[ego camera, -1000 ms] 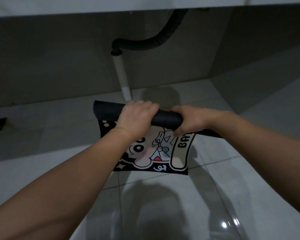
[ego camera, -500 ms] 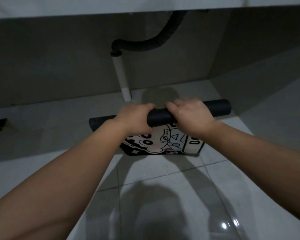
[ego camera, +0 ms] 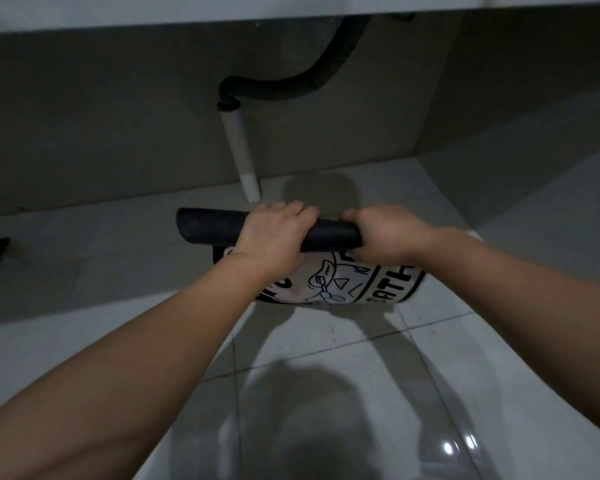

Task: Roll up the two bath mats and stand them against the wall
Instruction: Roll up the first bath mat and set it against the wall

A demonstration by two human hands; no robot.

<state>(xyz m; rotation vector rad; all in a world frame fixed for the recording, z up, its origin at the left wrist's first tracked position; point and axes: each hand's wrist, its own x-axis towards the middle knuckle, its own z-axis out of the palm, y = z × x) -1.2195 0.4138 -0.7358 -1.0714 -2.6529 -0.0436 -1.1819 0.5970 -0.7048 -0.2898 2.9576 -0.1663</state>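
Fig.: Left hand (ego camera: 274, 237) & right hand (ego camera: 388, 239) curled tight over the bath mat (ego camera: 215, 225) roll, held above floor (ego camera: 326, 358) w/ printed tail hanging, prob. keeping tension. Wall (ego camera: 118, 133) just beyond.

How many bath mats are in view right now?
1. The bath mat is partly rolled, gripped by the left hand and right hand above the floor. A second may be out of frame.
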